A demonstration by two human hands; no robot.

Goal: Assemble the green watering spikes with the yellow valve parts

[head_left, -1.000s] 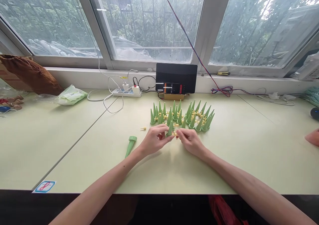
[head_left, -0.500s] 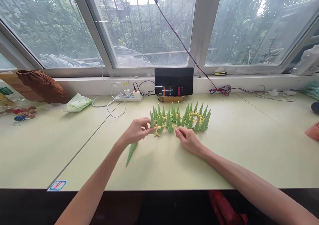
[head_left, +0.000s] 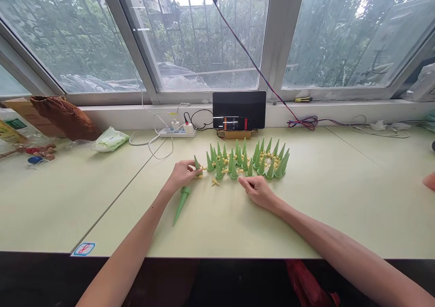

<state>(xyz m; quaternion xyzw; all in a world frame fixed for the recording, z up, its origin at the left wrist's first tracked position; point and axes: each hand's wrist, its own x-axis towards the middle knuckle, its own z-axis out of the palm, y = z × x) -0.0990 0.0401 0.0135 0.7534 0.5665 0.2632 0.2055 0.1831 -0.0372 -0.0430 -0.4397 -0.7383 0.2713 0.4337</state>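
Observation:
My left hand (head_left: 183, 174) pinches a green plastic spike (head_left: 196, 163) upright, left of the group, with a small yellow fitting (head_left: 204, 168) at its base. Below that hand, another green spike (head_left: 181, 206) lies on its side, its tip toward the table's front edge. Several more green spikes (head_left: 234, 170) stand upright, wide base down, with yellow fittings among them. One loose yellow fitting (head_left: 215, 182) lies in front of them. My right hand (head_left: 256, 188) rests closed just in front of the group; whatever its fingertips hold is hidden.
Behind the spikes, a phone (head_left: 237, 124) leans on a dark panel (head_left: 239, 103). A power strip (head_left: 177, 132) with looping cables and a white-green packet (head_left: 110, 139) are to the left. Another person's hand (head_left: 429, 180) shows at the far right edge.
My left hand has moved left, away from the group, with the upright spike in its fingers. The base of the lying spike now shows. My right hand has stayed nearly still.

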